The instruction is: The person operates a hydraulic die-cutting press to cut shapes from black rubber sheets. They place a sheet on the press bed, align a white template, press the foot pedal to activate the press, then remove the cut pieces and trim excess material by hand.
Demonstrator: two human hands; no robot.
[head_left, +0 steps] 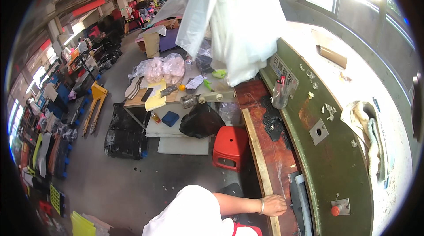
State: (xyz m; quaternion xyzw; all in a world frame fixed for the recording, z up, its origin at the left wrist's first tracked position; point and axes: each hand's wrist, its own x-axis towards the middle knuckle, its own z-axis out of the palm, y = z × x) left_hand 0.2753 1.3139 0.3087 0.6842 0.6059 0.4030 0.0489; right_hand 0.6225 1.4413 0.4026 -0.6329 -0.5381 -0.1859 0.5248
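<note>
My left hand (274, 205), a bracelet on its wrist, rests on the near end of a long wooden strip (259, 156) edging a red-brown machine bed (276, 152). Its fingertips point at a dark grey sheet (295, 196) lying on the bed. I cannot tell whether the fingers grip anything. My white sleeve (190, 214) fills the lower edge. My right hand is out of view. Black cut shapes (271, 121) lie farther along the bed.
A green machine body (335, 156) with a red button (335, 211) curves along the right. A red stool (229, 147) and black bag (201, 121) stand left of the bed. Beyond are a cluttered table (159, 97), hanging white plastic (238, 19) and a yellow pallet jack (95, 103).
</note>
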